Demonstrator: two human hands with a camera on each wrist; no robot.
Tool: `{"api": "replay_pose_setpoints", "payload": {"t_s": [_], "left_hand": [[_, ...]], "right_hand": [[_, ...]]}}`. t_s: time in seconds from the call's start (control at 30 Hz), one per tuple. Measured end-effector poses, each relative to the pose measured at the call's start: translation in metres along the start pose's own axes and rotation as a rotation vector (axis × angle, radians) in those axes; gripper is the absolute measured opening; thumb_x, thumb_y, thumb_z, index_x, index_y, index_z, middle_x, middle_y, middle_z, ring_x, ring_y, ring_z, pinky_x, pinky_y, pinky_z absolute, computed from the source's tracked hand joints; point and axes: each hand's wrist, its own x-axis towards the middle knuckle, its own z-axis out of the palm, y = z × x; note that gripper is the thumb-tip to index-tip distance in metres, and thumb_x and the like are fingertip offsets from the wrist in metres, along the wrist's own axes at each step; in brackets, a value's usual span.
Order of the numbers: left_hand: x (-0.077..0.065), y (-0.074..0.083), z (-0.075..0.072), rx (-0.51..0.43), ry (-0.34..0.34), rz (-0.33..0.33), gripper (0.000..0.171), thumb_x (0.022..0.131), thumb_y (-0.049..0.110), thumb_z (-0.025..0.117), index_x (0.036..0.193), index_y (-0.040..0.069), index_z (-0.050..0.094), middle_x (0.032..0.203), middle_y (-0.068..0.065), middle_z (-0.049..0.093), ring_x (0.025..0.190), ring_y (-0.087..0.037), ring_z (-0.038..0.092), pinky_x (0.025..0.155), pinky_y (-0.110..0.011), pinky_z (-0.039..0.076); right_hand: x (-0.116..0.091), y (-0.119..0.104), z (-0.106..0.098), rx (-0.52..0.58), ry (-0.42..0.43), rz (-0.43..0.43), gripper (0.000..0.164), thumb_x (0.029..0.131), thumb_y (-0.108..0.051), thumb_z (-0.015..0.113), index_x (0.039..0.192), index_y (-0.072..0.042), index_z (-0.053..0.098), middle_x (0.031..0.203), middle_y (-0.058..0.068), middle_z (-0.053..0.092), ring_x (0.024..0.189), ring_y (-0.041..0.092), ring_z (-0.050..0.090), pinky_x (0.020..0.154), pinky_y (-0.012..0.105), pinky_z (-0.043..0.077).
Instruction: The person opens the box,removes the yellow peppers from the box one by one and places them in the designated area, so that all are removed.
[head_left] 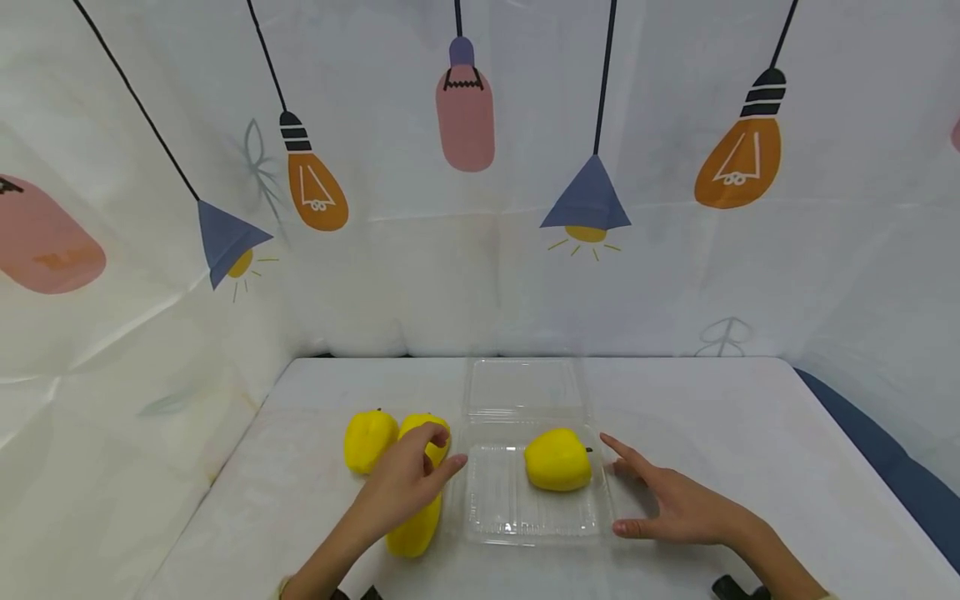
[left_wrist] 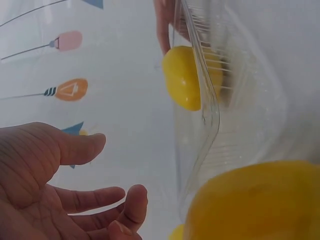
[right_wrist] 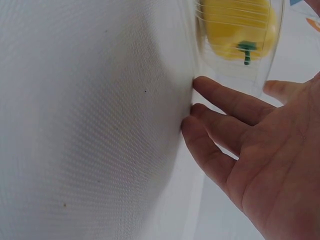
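A yellow bell pepper [head_left: 558,460] lies on its side in a clear plastic clamshell box [head_left: 491,508], its green stem [right_wrist: 246,49] toward the right in the right wrist view. The box's lid [head_left: 525,387] is folded back, away from me. My left hand [head_left: 401,483] hovers left of the box with loosely bent fingers and nothing in them. Around and beneath it are a left pepper [head_left: 370,442], a far one [head_left: 427,422] partly hidden by the hand, and a near one [head_left: 414,529]. Beside the box's right wall, my right hand [head_left: 675,504] has its fingers spread, fingertips at the tabletop, holding nothing.
The white table [head_left: 750,417] ends at a wall sheet [head_left: 390,283] printed with lamps. Dark blue material [head_left: 877,442] shows beyond the right edge. A small black object [head_left: 735,587] is below the right forearm.
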Motion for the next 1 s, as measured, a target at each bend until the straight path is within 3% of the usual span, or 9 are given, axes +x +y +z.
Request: {"api": "replay_pose_setpoints", "payload": {"t_s": [0.23, 0.53, 0.73, 1.0], "left_hand": [[0.009, 0.009, 0.006, -0.009, -0.061, -0.016, 0.046, 0.090, 0.049, 0.068, 0.116, 0.012, 0.060, 0.106, 0.001, 0.062, 0.073, -0.011, 0.053, 0.064, -0.024, 0.049], [0.019, 0.021, 0.017, -0.073, -0.118, 0.042, 0.047, 0.092, 0.047, 0.067, 0.120, 0.010, 0.059, 0.111, -0.001, 0.062, 0.073, -0.011, 0.054, 0.063, -0.025, 0.050], [0.024, 0.027, 0.029, -0.053, -0.129, 0.081, 0.045, 0.092, 0.047, 0.066, 0.118, 0.011, 0.060, 0.107, 0.001, 0.062, 0.070, -0.010, 0.054, 0.062, -0.025, 0.049], [0.030, 0.037, 0.038, -0.045, -0.173, 0.082, 0.045, 0.092, 0.047, 0.066, 0.120, 0.011, 0.060, 0.113, -0.005, 0.065, 0.069, -0.009, 0.054, 0.060, -0.024, 0.048]], "right_hand": [[0.000, -0.001, 0.000, 0.001, -0.001, -0.014, 0.103, 0.085, -0.051, 0.072, 0.159, -0.026, 0.005, 0.140, 0.020, 0.051, 0.126, 0.042, 0.050, 0.096, 0.068, 0.038], [0.000, 0.001, 0.003, -0.007, 0.013, -0.010, 0.102, 0.084, -0.053, 0.072, 0.159, -0.027, 0.006, 0.140, 0.018, 0.052, 0.126, 0.040, 0.050, 0.096, 0.067, 0.038], [0.001, 0.002, 0.003, -0.004, 0.012, -0.006, 0.103, 0.084, -0.054, 0.072, 0.159, -0.028, 0.007, 0.140, 0.018, 0.051, 0.126, 0.039, 0.050, 0.097, 0.066, 0.038], [0.000, 0.002, 0.002, -0.003, 0.008, -0.005, 0.102, 0.084, -0.054, 0.072, 0.159, -0.031, 0.005, 0.140, 0.018, 0.051, 0.126, 0.039, 0.050, 0.097, 0.066, 0.038]]}}
